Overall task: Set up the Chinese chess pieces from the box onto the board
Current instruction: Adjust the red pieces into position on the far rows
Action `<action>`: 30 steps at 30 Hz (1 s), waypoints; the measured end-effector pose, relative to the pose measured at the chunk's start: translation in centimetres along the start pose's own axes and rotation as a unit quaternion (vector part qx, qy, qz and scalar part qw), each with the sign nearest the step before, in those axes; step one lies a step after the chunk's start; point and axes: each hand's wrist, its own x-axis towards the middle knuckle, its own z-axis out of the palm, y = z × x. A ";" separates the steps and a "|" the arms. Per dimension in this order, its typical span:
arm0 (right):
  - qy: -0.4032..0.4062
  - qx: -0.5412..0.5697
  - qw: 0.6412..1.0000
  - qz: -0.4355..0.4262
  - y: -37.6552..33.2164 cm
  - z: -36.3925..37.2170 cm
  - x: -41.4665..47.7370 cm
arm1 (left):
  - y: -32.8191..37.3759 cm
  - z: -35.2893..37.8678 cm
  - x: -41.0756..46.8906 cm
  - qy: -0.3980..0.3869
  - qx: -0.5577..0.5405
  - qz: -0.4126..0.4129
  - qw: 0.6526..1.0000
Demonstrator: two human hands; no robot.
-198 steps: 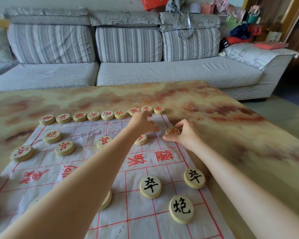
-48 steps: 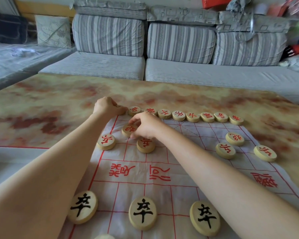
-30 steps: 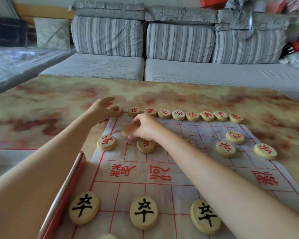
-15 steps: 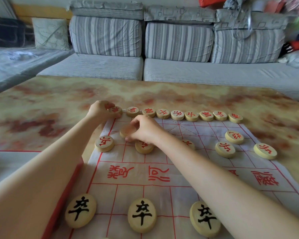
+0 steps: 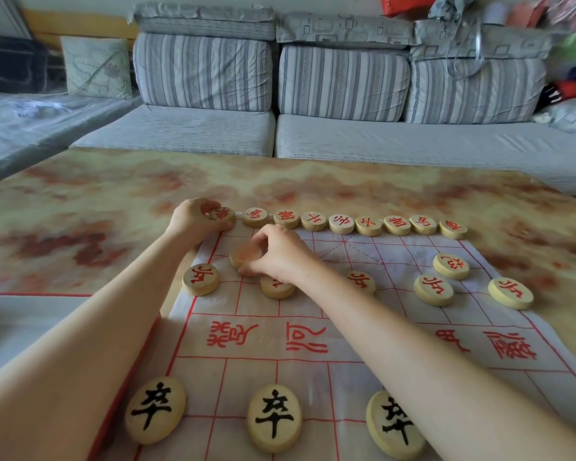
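A white paper board (image 5: 313, 337) with red grid lines lies on the marbled table. Along its far edge runs a row of round wooden pieces with red characters (image 5: 343, 223). My left hand (image 5: 193, 218) grips the leftmost piece of that row, the red chariot (image 5: 221, 215), at the board's far left corner. My right hand (image 5: 276, 252) pinches a red cannon piece (image 5: 245, 253) just inside that corner, over the board. Several red soldier pieces (image 5: 201, 278) lie in a line behind it. Three black soldier pieces (image 5: 274, 417) sit near me.
The marbled table (image 5: 313, 184) stretches past the board to a grey striped sofa (image 5: 340, 94) behind. A red edge, perhaps the box, shows under my left forearm (image 5: 127, 387). Another red cannon (image 5: 451, 266) lies on the right side of the board.
Earlier I worked at the board's right side; both hands now work at the far left corner. In the last second my left hand closed on the corner piece, my right hand stayed on the cannon.
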 end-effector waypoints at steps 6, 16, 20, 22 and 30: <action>0.000 -0.007 1.000 -0.002 0.1 0.0 0.1 | -0.2 0.0 0.1 -0.006 -0.017 -0.004 1.000; 0.056 0.035 0.998 -0.010 1.3 -3.8 0.9 | 1.0 -0.9 0.8 -0.021 0.048 0.034 0.998; 0.063 -0.076 0.995 0.022 3.2 -5.4 3.9 | 3.9 -0.2 0.6 -0.079 0.077 0.157 0.981; 0.043 -0.105 0.993 0.035 3.7 -5.1 5.1 | 4.6 0.6 0.5 -0.115 0.118 0.199 0.966; 0.040 -0.186 0.981 -0.046 4.2 -4.8 4.7 | 4.2 1.8 1.2 -0.145 0.165 0.220 0.951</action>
